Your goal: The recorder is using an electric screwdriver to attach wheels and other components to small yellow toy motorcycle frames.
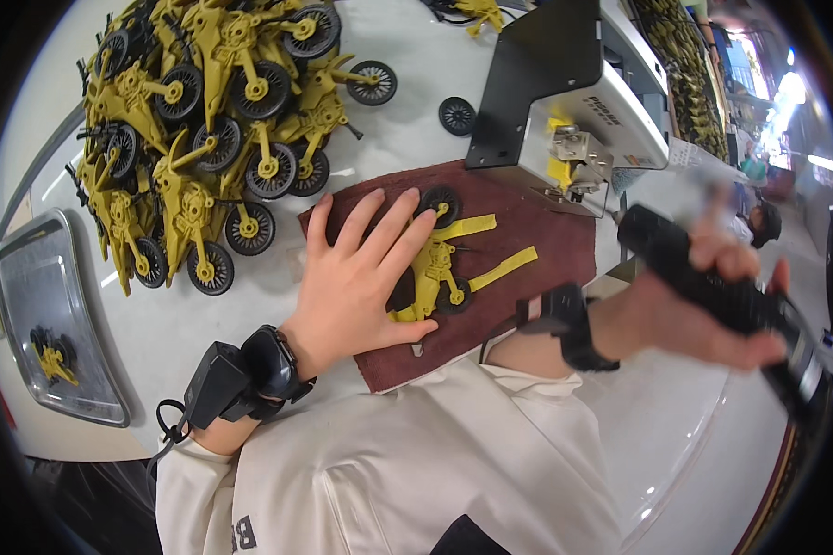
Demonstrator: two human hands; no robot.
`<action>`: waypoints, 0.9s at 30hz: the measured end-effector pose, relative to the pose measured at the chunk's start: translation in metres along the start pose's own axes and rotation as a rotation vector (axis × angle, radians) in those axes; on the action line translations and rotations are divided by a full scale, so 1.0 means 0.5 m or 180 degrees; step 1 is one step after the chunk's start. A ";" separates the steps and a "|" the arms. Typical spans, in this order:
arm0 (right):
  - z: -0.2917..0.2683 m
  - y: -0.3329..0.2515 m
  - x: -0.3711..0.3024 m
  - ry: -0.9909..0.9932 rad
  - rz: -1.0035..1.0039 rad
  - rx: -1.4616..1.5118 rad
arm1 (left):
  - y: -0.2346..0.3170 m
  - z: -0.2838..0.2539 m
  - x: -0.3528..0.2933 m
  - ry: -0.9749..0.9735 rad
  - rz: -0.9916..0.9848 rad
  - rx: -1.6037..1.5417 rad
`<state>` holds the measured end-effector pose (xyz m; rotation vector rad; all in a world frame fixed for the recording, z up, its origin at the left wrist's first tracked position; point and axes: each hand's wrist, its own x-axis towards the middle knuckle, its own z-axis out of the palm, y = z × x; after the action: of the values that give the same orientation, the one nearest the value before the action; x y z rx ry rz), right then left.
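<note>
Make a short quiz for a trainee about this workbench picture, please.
1. True or false: the left hand presses flat on a yellow toy motorcycle lying on the brown cloth.
2. What does the right hand grip? A) a black handheld tool B) a loose wheel C) a cloth
3. Where is the pile of yellow motorcycles: to the person's left or right?

Key: 1 true; 2 A; 3 left.

Pile of yellow toy motorcycles (204,129) blocks table's far left. Press machine (574,102) stands at far right. Bare white table (407,74) between them gives passage.
</note>
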<state>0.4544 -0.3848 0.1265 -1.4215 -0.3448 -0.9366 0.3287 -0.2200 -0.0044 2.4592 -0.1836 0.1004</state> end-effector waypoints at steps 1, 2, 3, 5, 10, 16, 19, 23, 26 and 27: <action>0.013 0.019 0.009 -0.0033 0.0148 -0.0052 | -0.002 0.001 0.003 0.0000 0.0049 -0.0015; 0.026 0.038 0.016 -0.0067 0.0298 -0.0101 | -0.004 0.002 0.004 0.0012 0.0079 -0.0034; 0.025 0.055 0.009 -0.0442 0.0471 -0.0106 | -0.002 0.001 0.001 0.0023 0.0083 -0.0024; 0.023 0.045 0.001 -0.0597 0.0630 -0.0065 | -0.002 -0.001 0.000 0.0036 0.0115 -0.0050; -0.051 -0.022 -0.108 -0.1904 0.0789 0.1821 | -0.009 0.002 -0.003 0.0056 0.0189 -0.0167; -0.076 -0.041 -0.183 -0.1851 0.0779 0.1722 | -0.012 0.001 -0.004 0.0156 0.0199 -0.0127; -0.092 -0.038 -0.182 -0.1819 0.0722 0.1723 | -0.011 0.003 -0.005 0.0163 0.0193 -0.0116; -0.112 -0.020 -0.170 -0.2309 0.0993 0.1587 | -0.010 0.006 -0.005 0.0161 0.0185 -0.0103; -0.110 -0.024 -0.174 -0.2191 0.1024 0.1499 | -0.007 0.006 -0.006 0.0141 0.0161 -0.0084; -0.113 -0.024 -0.171 -0.2189 0.1031 0.1489 | -0.008 0.006 -0.005 0.0133 0.0161 -0.0093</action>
<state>0.3751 -0.4070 0.0642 -1.2688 -0.7612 -0.0616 0.3268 -0.2186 -0.0096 2.4219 -0.2277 0.1696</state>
